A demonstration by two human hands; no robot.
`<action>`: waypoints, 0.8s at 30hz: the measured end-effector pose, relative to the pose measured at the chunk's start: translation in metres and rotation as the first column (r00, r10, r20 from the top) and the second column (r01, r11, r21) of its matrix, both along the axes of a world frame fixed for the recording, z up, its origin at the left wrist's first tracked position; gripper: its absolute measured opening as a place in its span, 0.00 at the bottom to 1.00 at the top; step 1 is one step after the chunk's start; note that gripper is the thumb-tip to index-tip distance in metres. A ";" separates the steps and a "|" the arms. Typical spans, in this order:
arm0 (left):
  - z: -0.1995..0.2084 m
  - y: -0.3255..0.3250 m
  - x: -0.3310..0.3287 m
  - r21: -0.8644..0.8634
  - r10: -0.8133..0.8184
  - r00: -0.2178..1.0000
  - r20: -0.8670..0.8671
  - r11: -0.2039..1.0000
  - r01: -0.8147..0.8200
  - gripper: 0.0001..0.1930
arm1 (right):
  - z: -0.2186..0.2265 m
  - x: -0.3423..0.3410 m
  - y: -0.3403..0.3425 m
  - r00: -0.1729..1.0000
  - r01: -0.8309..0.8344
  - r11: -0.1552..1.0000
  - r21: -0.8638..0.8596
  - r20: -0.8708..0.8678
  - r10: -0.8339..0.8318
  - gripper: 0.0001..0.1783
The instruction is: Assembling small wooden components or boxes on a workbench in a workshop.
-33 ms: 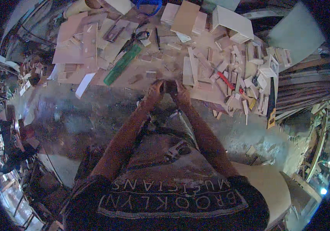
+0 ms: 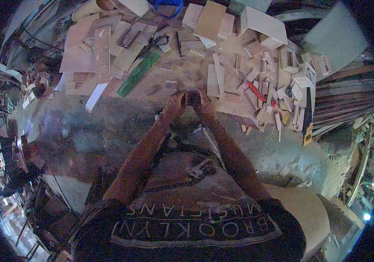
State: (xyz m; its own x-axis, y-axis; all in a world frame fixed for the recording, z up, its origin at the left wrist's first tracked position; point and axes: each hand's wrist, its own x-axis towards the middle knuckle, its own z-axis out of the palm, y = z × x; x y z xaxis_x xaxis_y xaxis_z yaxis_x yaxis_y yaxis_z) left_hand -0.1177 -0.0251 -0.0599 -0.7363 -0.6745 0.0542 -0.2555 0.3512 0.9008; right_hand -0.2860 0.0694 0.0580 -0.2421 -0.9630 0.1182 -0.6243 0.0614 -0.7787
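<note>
Both my arms reach forward to the near edge of the workbench. My left hand [image 2: 176, 105] and my right hand [image 2: 205, 108] are close together there, fingers closed on a small dark block [image 2: 192, 98] between them. The picture is too dim to show what the block is made of. Just beyond my hands, small wood offcuts [image 2: 171, 84] lie on the bench. To the right of my right hand, pale flat boards [image 2: 214, 78] lie side by side. A long green strip [image 2: 138, 75] lies at a slant to the left.
The bench [image 2: 163, 94] carries thin sheets [image 2: 78, 48] at left and a white box [image 2: 263, 27] at back right. A red-handled tool [image 2: 256, 91] lies among wood scraps. A handsaw [image 2: 308, 115] hangs over the right edge. Stacked strips [image 2: 344, 96] stand beyond it.
</note>
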 end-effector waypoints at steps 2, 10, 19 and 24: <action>-0.003 0.004 -0.003 -0.267 0.049 0.998 0.050 0.963 -0.034 0.24 | -0.009 -0.003 0.004 0.999 -0.012 0.998 -0.059 0.030 0.014 0.30; 0.054 0.006 -0.024 -0.507 0.129 0.991 -0.034 0.852 -0.128 0.24 | -0.036 -0.017 0.008 0.988 -0.041 0.944 0.326 0.156 -0.011 0.41; 0.054 0.011 -0.005 -0.318 0.095 0.994 0.057 0.945 -0.072 0.31 | -0.006 -0.003 0.007 1.000 0.003 0.998 0.063 0.019 -0.004 0.39; 0.070 0.028 -0.009 -0.198 0.150 0.986 0.075 0.971 -0.133 0.41 | -0.003 -0.001 0.011 0.988 0.001 1.000 -0.022 0.157 0.002 0.37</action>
State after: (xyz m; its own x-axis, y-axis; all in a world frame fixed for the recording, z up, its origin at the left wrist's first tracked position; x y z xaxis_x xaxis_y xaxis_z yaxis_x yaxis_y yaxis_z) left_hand -0.1265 0.0025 0.0099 -0.6415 -0.7558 0.1316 -0.3910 0.4697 0.7916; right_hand -0.2871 0.0802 0.0545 -0.2590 -0.9607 0.1002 -0.4942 0.0427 -0.8683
